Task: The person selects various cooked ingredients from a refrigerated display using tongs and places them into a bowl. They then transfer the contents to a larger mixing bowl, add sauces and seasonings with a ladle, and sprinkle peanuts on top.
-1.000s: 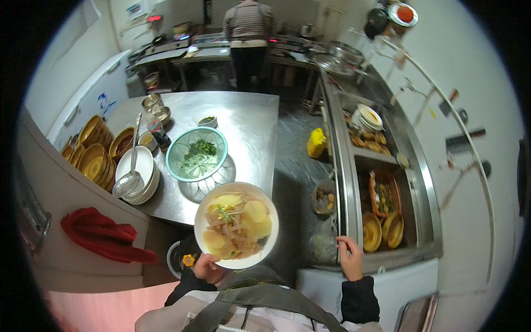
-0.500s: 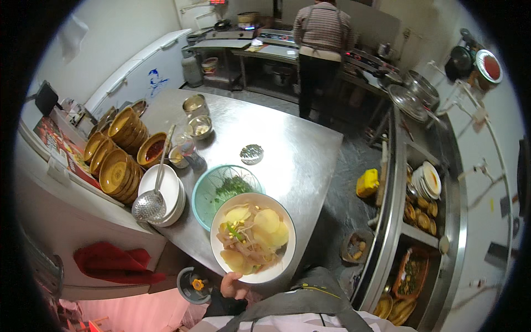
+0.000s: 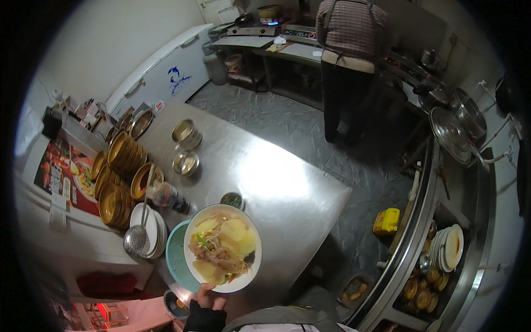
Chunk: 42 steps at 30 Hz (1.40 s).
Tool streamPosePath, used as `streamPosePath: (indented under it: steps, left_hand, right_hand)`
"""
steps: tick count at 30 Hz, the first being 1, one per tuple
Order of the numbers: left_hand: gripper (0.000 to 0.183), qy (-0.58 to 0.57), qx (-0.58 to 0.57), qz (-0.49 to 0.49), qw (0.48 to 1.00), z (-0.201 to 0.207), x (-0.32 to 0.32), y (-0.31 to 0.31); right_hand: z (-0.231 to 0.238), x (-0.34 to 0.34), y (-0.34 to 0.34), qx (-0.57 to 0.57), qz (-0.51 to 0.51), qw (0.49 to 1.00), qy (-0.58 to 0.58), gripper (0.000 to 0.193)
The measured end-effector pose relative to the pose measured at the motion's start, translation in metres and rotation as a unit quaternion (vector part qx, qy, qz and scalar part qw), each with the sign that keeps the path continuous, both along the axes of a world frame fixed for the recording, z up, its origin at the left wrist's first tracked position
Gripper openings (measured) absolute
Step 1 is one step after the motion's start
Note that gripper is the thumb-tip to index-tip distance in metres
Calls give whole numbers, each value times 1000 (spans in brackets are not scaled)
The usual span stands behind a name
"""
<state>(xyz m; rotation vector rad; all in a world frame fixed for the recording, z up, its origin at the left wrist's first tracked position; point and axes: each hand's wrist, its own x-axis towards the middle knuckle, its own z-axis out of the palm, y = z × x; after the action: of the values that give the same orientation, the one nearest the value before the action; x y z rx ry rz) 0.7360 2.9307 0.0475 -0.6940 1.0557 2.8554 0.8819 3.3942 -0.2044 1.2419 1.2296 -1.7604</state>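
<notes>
A white bowl point(image 3: 192, 260) with sliced potatoes point(image 3: 232, 228), pale noodle-like strands and bean sprouts is held up above the near end of the steel table. My left hand point(image 3: 210, 297) grips its near rim, the thumb over the edge and the fingers below. The bowl partly covers a turquoise colander point(image 3: 174, 252). Just beyond it sits a small dish of chopped greens point(image 3: 233, 200). My right hand is out of sight.
Stacked brown bowls point(image 3: 113, 202), white plates point(image 3: 160, 235) and a skimmer point(image 3: 135, 239) line the table's left side. Two metal cups point(image 3: 186, 162) stand farther back. Another person point(image 3: 348, 61) faces the stoves. To the right run sinks with dishes point(image 3: 446, 249) and a yellow jug point(image 3: 386, 221) on the floor.
The view has shifted, with the room now lying farther right. My left hand and the bowl appear farther left, and the bowl hides more of the colander. The grip stays the same.
</notes>
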Motion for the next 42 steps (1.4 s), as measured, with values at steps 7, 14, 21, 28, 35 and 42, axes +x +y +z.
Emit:
streamPosePath:
  steps: [7,14,21,28,35,42]
  left_hand:
    - [75,47,5,39,998,18,-92,61]
    - [73,32,39,78,996,-25,-166,81]
    - [72,69,77,79,991,-39,-297,156]
    - [76,60,59,153,985,-28,-451,254]
    - [78,-92,-182,164,965,-39,-536,262]
    - [76,-25,61,259,964,-31,-579,240]
  right_hand:
    - [14,-143,91,-13,23,999,21,39]
    - [17,-245,122,-24,67,997,13,41]
    - [28,-404,194,-41,98,994,-3,42]
    - [3,-577,307,-117,130,984,-43,44]
    - [20,-696,315,-143,73,987,-31,39]
    - [11,-812,262,13,289,955,-60,42]
